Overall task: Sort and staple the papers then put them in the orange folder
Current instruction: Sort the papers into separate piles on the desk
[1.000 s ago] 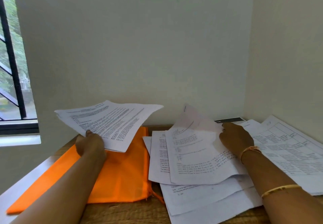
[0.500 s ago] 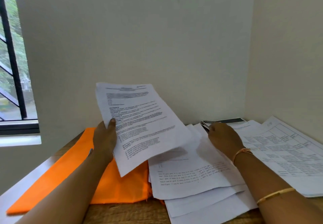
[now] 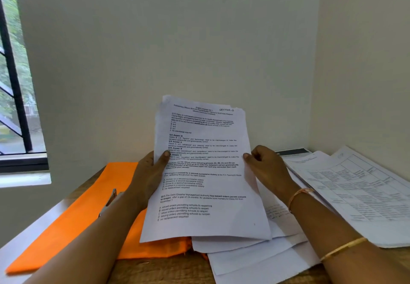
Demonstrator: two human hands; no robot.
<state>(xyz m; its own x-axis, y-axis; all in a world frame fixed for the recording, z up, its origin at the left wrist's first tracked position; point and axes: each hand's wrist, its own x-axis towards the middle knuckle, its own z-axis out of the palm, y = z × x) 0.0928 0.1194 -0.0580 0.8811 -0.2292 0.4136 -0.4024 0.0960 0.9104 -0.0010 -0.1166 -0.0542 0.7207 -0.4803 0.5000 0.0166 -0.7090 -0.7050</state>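
Orange folder point(image 3: 73, 212) lies flat on the table point(image 3: 155, 270) at left, within reach for filing. Left hand point(image 3: 150, 173) and right hand point(image 3: 266, 168) each pinch a side edge of the printed pages point(image 3: 204, 184), both grips holding them upright, presumably so the heading can be read for sorting. Loose papers point(image 3: 255, 259) lie beneath, and another stack point(image 3: 366, 195) lies far right.

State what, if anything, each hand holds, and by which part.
The sheaf of papers: left hand grips its left edge, right hand pinches its right edge, both at mid-height.
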